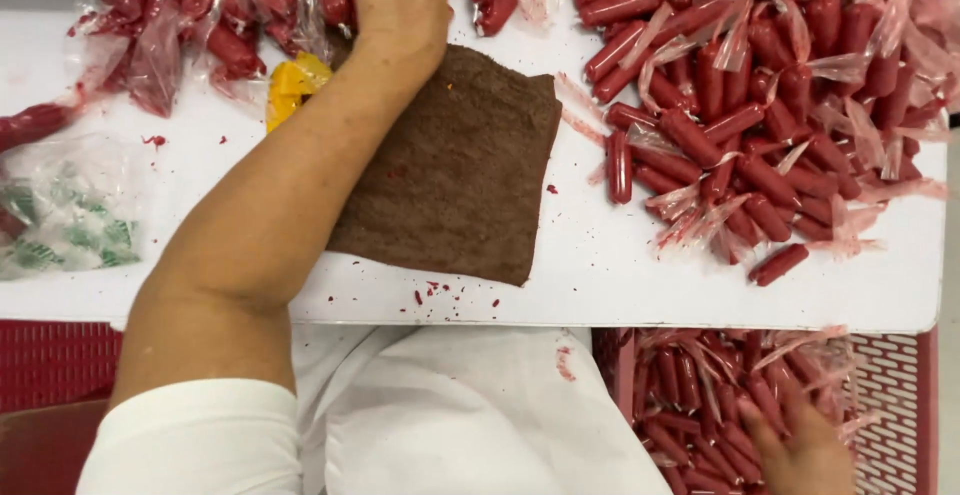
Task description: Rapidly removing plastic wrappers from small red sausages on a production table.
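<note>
Reaching left hand (400,0) fisted among glossy red plastic-wrapped sausages (760,145) beyond one fuzzy square brown cloth (455,170), right hand (800,455) spread in crate (900,395), grip unclear.

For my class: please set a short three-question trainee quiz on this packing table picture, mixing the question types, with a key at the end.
1. True or false: the brown cloth lies on the white table, partly under the person's left forearm.
2. Where is the right hand?
A. On the cloth
B. In the red crate among red tubes
C. On the yellow packet
3. Fill in: the left hand reaches to the pile of red tubes at the ____ edge of the table.

Key: 1 true; 2 B; 3 far.
</note>
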